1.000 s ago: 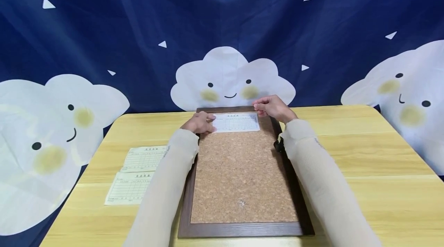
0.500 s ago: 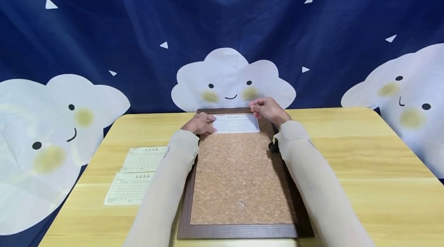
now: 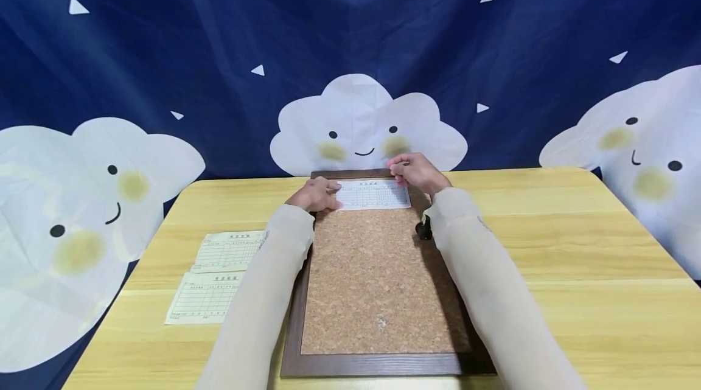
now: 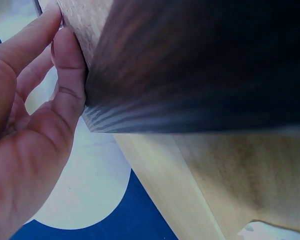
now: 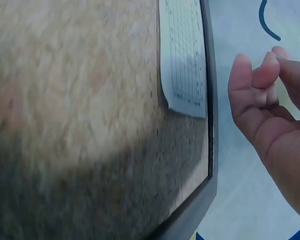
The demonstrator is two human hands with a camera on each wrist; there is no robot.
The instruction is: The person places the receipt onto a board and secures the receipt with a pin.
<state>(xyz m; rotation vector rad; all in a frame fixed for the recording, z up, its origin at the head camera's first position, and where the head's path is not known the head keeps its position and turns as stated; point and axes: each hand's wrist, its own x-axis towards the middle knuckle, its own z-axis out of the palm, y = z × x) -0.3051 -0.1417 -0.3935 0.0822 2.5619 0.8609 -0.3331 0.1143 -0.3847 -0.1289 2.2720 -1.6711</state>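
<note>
A white printed slip lies along the top of the brown-framed cork board. My left hand rests at the board's upper left, its fingertips touching the slip's left edge. In the left wrist view, the thumb of that hand lies against the board's side. My right hand hovers by the slip's top right corner with thumb and fingertips together. In the right wrist view, this hand appears apart from the board, its fingertips meeting. Anything small between them is hidden. The slip's lower corner curls slightly.
Two more printed slips lie on the wooden table left of the board, partly covered by my left sleeve. A dark blue cloth with white clouds hangs behind the table's far edge.
My right hand has moved a little to the left along the slip's top edge, fingertips still together. My left hand and the slip stay where they were.
</note>
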